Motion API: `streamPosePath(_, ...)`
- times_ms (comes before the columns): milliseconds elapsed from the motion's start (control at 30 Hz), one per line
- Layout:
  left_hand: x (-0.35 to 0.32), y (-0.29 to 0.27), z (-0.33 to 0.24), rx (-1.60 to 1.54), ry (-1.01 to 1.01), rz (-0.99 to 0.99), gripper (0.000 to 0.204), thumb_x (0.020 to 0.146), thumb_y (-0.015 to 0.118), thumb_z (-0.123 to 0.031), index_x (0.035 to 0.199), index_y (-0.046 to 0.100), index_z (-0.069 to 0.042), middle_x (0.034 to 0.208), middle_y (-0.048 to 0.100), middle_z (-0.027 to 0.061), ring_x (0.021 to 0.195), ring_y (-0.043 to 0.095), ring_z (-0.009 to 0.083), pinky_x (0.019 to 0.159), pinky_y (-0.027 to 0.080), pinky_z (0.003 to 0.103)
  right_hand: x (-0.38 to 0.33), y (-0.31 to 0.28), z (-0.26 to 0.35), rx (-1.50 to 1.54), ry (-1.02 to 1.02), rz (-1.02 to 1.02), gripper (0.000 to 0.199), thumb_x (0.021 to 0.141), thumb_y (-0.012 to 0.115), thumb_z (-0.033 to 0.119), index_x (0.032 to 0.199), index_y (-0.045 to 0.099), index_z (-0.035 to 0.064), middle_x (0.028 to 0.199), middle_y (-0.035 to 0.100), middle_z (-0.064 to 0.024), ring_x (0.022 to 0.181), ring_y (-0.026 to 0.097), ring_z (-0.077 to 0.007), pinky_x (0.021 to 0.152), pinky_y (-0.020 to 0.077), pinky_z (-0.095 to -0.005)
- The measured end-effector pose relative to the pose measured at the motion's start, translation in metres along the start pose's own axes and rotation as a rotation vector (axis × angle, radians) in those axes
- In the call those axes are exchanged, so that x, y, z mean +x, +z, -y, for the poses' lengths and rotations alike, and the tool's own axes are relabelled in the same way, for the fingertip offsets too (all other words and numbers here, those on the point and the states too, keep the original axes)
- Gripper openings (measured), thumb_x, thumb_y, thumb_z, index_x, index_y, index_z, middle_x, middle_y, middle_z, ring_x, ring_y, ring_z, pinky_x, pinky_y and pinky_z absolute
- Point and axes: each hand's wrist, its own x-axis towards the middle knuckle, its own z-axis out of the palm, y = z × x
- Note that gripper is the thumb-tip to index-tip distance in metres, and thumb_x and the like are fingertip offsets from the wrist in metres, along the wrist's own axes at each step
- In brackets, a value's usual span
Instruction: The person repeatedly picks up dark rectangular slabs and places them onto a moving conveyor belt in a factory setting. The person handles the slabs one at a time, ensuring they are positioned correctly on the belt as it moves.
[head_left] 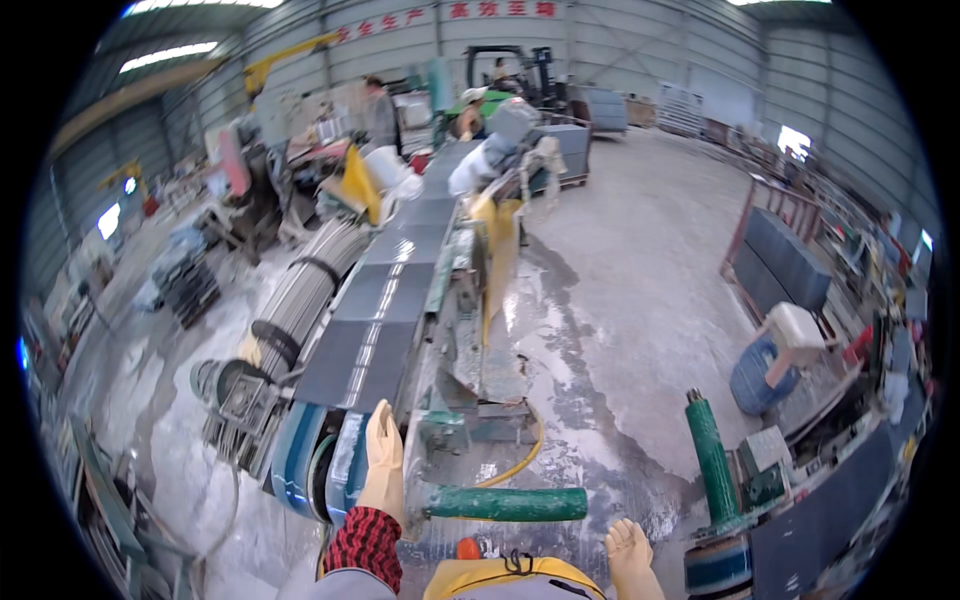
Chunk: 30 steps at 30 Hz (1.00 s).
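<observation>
Both my hands wear cream rubber gloves. My left hand [384, 450] reaches forward at the near end of a belt conveyor [347, 460], fingers stretched out. Its fingertips are by the near right corner of a dark grey stone slab [350, 370]; whether they touch it I cannot tell. Several more flat slabs lie in line behind that one along the conveyor, shiny and wet-looking. My right hand [629, 550] hangs low at the right of my yellow apron [510, 575], fingers loosely bent with nothing visible in them. A green roller [508, 504] lies crosswise between my hands.
Left of the slabs runs a ribbed grey bundle [315, 265]. An upright green roller [709, 455] stands at right, near a blue jug [760, 378] and stool. Leaning dark slabs [780, 260] stand on a rack. Farther off are a co-worker [470, 115] and a forklift [510, 75].
</observation>
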Motion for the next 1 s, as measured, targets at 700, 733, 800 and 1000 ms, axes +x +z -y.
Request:
streamPosePath(700, 0.164, 0.017, -0.007, 0.916, 0.448, 0.320, 0.045, 0.090, 0.065, -0.028, 0.129, 0.057, -0.008, 0.136, 0.055, 0.0163, 0.128, 0.048, 0.0347, 0.110, 0.037, 0.048, 0.027, 0.242, -0.060, -0.515, -0.056, -0.108, 0.033, 0.101, 0.061, 0.021, 0.121, 0.061, -0.0054, 0.104, 0.071, -0.0175, 0.090, 0.072, -0.0295, 0.078, 0.0611, -0.0378)
streamPosePath(733, 0.169, 0.023, -0.005, 0.915, 0.423, 0.322, 0.044, 0.090, 0.065, -0.029, 0.129, 0.058, -0.008, 0.137, 0.055, 0.0160, 0.130, 0.047, 0.0346, 0.112, 0.035, 0.048, 0.033, 0.234, -0.056, -0.498, -0.048, -0.106, 0.033, 0.101, 0.062, 0.020, 0.121, 0.061, -0.0058, 0.105, 0.072, -0.0177, 0.090, 0.072, -0.0298, 0.075, 0.0613, -0.0372)
streamPosePath(800, 0.177, 0.032, -0.003, 0.935, 0.405, 0.307, 0.045, 0.090, 0.066, -0.029, 0.130, 0.058, -0.008, 0.139, 0.054, 0.0158, 0.132, 0.047, 0.0342, 0.113, 0.034, 0.047, 0.041, 0.226, -0.051, -0.461, -0.031, -0.104, 0.034, 0.101, 0.062, 0.019, 0.123, 0.060, -0.0069, 0.107, 0.072, -0.0202, 0.091, 0.073, -0.0310, 0.077, 0.0616, -0.0388)
streamPosePath(1000, 0.204, 0.062, 0.012, 0.946, 0.392, 0.171, 0.046, 0.085, 0.070, -0.028, 0.124, 0.060, -0.007, 0.134, 0.056, 0.0168, 0.128, 0.048, 0.0347, 0.111, 0.035, 0.047, 0.073, 0.241, -0.040, -0.516, 0.008, -0.124, 0.031, 0.102, 0.061, 0.018, 0.122, 0.060, -0.0061, 0.107, 0.072, -0.0220, 0.090, 0.073, -0.0319, 0.078, 0.0616, -0.0404)
